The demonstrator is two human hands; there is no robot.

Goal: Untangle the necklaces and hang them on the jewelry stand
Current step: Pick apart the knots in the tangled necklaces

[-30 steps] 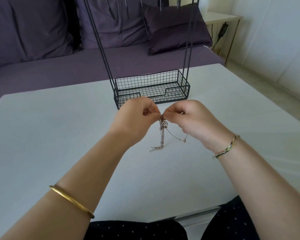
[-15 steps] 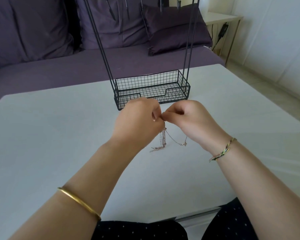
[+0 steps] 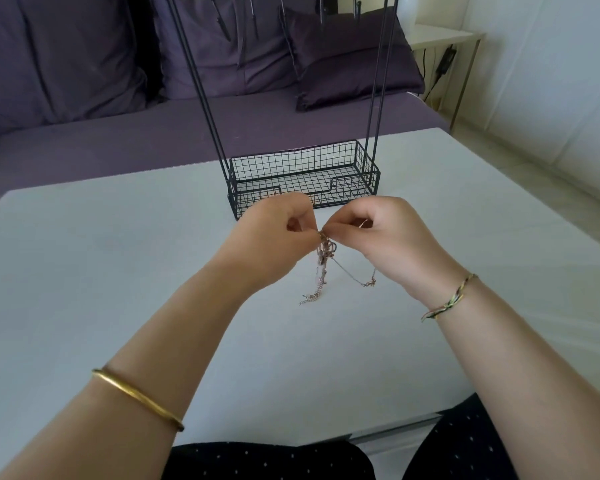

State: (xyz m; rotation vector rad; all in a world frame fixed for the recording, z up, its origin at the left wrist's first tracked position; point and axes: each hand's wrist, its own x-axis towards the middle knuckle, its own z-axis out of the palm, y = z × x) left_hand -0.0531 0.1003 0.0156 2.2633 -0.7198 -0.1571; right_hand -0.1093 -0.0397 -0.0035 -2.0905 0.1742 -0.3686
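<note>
gold necklaces (image 3: 326,252): knot back in view | your left hand (image 3: 274,237) and right hand (image 3: 378,233) pinch it | still tangled, hanging waits

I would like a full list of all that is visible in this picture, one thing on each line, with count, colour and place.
necklaces: one tangled bunch, number of chains unclear, gold-toned, hanging between both hands
jewelry stand: one, black wire, on the table behind the hands, top out of view
table: one, white, in front of the person
sofa: one, purple, behind the table
cushion: one loose, purple, right end of the sofa
side table: one, white, upper right by the wall
bangle: one, gold, left forearm
bracelet: one, braided, multicoloured, right wrist
left hand: one, pinches the top of the necklaces
right hand: one, pinches the same bunch from the right
</note>
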